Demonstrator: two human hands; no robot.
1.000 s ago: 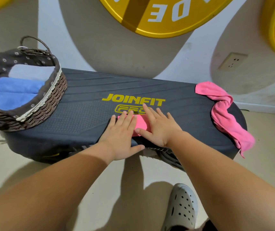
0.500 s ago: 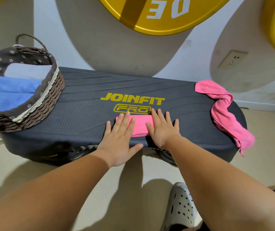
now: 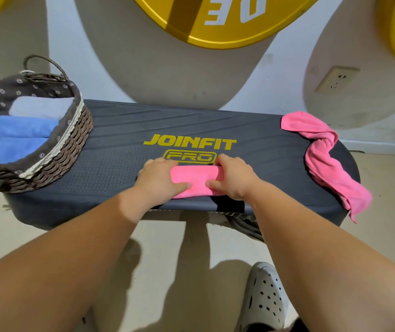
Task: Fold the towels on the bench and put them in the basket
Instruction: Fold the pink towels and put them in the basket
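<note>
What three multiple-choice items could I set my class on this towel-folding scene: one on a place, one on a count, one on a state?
1. Where does the basket stand?
A) on the floor
B) on the left end of the bench
C) on the right end of the bench

2. How many towels show in the basket?
A) one
B) three
C) five

3. How is the folded pink towel held?
A) the left hand and the right hand each grip one end
B) one hand alone pinches it
C) no hand touches it

Answers
1: B, its woven base rests on the bench's left end.
2: B, one pale and two blue lie side by side.
3: A, a thumb presses the near side at each end and the fingers reach over the far side.
</note>
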